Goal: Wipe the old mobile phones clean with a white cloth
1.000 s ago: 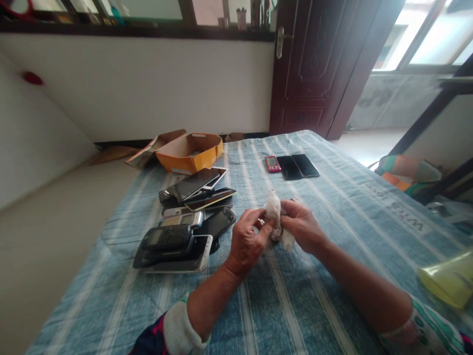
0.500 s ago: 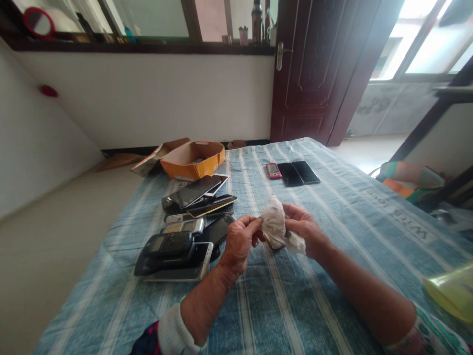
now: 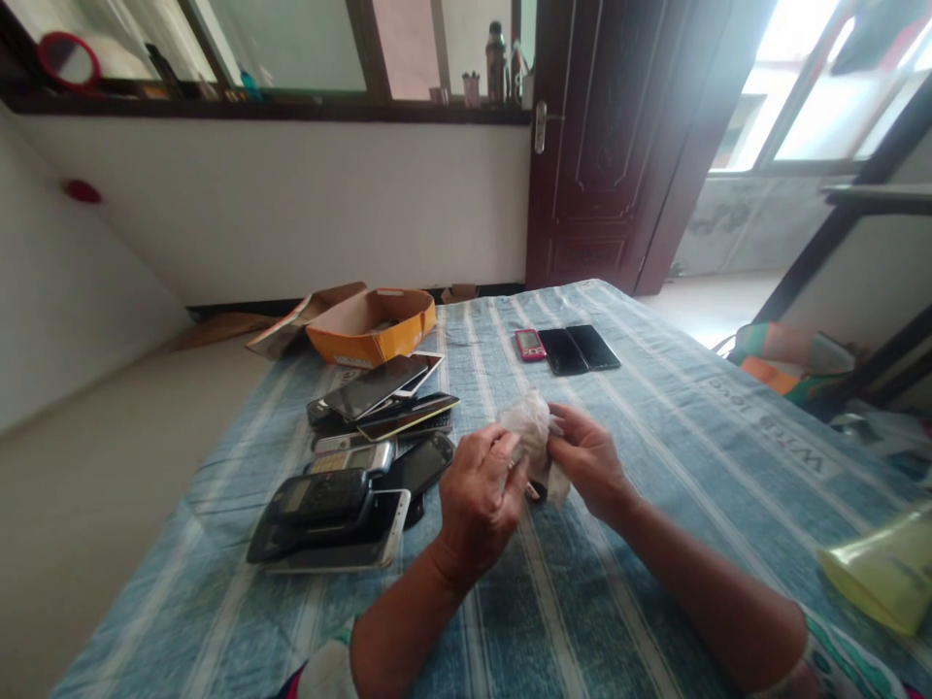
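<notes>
A crumpled white tissue (image 3: 530, 419) is between my hands above the bed-like surface, covering most of a small dark object (image 3: 537, 490) whose lower end peeks out; its kind I cannot make out. My left hand (image 3: 482, 500) has its fingers curled against the tissue's left side. On the other side, my right hand (image 3: 591, 464) pinches the tissue between thumb and fingers. Left of my hands lies a heap of old mobile phones, among them a white-edged smartphone (image 3: 389, 534), a black keypad phone (image 3: 324, 497) and a silver keypad phone (image 3: 353, 456).
Farther off, a red phone (image 3: 530, 345) lies beside two black smartphones (image 3: 564, 351). An open orange cardboard box (image 3: 379, 340) stands behind the heap. Yellow plastic (image 3: 881, 573) lies at the right edge. All rest on a blue striped cloth (image 3: 466, 621).
My left hand has turned over, its back now showing and its fingers closer round the tissue. The dark end of the wrapped object shows more. The view has shifted slightly.
</notes>
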Available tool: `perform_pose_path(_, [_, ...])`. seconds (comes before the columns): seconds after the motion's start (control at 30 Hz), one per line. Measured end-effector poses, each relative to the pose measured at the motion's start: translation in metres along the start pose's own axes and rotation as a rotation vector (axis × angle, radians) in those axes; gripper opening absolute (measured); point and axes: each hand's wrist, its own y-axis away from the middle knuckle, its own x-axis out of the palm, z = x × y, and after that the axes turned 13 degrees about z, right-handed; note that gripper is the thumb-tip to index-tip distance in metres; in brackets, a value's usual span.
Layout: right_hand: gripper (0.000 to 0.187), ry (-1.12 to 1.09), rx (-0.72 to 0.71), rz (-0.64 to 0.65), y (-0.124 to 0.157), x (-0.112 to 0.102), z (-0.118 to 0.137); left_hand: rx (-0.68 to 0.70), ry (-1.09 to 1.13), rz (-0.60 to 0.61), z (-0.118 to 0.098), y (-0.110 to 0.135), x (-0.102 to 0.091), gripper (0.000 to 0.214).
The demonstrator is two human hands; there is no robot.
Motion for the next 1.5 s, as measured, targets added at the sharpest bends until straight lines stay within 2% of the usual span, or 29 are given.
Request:
perform_pose_path(0.07, [0.04,0.091,-0.033,0.024,0.001,0.001,-0.001,-0.111,0.13,0.056,-0.002,-0.001,0.002,0.021])
perform_pose_path(0.2, [0.044,0.257,-0.099,0.054,0.005,0.004,-0.003,-0.417,0.546,0.168,-0.001,-0.004,0.004,0.023])
perform_pose_path(0.3, [0.046,0.322,-0.099,0.08,0.006,0.004,-0.006,-0.535,0.728,0.218,-0.002,-0.006,0.005,0.021])
perform_pose_path(0.47, [0.045,0.321,-0.091,0.104,0.007,0.006,-0.006,-0.676,0.898,0.256,-0.006,-0.007,0.004,0.028])
perform_pose_path(0.6, [0.037,0.261,-0.06,0.087,0.008,0.009,0.0,-0.722,0.958,0.287,-0.007,-0.007,0.005,0.04])
perform_pose_path(0.73, [0.036,0.229,-0.017,0.111,0.011,0.01,0.007,-0.76,0.968,0.264,-0.006,-0.006,0.007,0.056])
perform_pose_path(0.9, [0.061,0.342,-0.075,0.207,0.017,0.013,0.008,-0.617,0.901,0.264,-0.004,-0.003,0.007,0.036])
perform_pose_path(0.93, [0.059,0.377,-0.089,0.184,0.017,0.014,0.006,-0.602,0.879,0.258,-0.004,-0.003,0.007,0.033])
perform_pose_path(1.03, [0.036,0.445,-0.134,0.091,0.015,0.016,0.002,-0.646,0.858,0.256,-0.004,-0.003,0.008,0.032])
perform_pose_path(1.17, [0.03,0.435,-0.183,0.074,0.009,0.009,-0.001,-0.716,0.966,0.25,-0.003,-0.005,0.006,0.034])
perform_pose_path(1.3, [0.027,0.41,-0.107,0.185,0.003,-0.001,0.001,-0.75,1.013,0.227,0.003,-0.008,0.002,0.032])
perform_pose_path(1.4, [0.038,0.221,0.041,0.333,0.001,-0.008,0.005,-0.744,1.011,0.207,0.01,-0.01,0.0,0.029])
perform_pose_path(1.5, [0.047,0.104,0.139,0.413,0.001,-0.012,0.01,-0.727,1.038,0.212,0.015,-0.011,-0.002,0.027])
